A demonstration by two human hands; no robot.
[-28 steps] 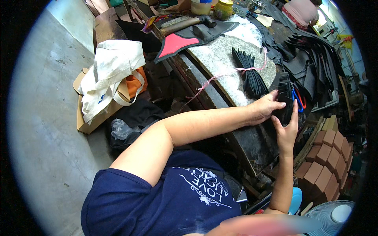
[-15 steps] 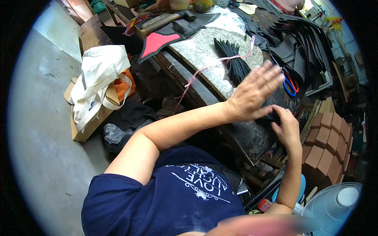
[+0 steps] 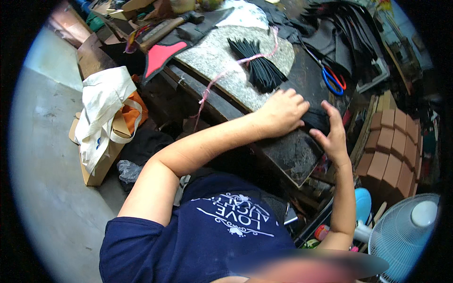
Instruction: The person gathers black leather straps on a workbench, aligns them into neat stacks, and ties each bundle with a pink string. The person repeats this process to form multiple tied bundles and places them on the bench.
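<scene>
My left hand (image 3: 283, 112) rests at the near side of the worktable, its fingers curled down beside some dark material (image 3: 316, 119). Whatever those fingers close on is hidden beneath them. Facing it, my right hand (image 3: 334, 137) has its thumb and fingers apart, at the other side of the same dark material. Just beyond my left hand, a bundle of thin black strips (image 3: 264, 70) lies on a speckled stone slab (image 3: 207, 56), with a pink string (image 3: 214, 81) across it. Blue-and-red-handled scissors (image 3: 333, 81) lie to the right.
A hammer (image 3: 165, 33) and a black-edged red piece (image 3: 163, 59) lie on the left of the table (image 3: 295, 158). Dark sheets (image 3: 337, 28) spread at the far right. Stacked brown blocks (image 3: 389, 141) and a fan (image 3: 403, 238) stand right; a white cloth bag (image 3: 106, 111) sits left.
My left hand has come down from a raised, stretched-out pose and curled its fingers by the dark material. My right hand's thumb and fingers have spread. The whole view has shifted slightly.
</scene>
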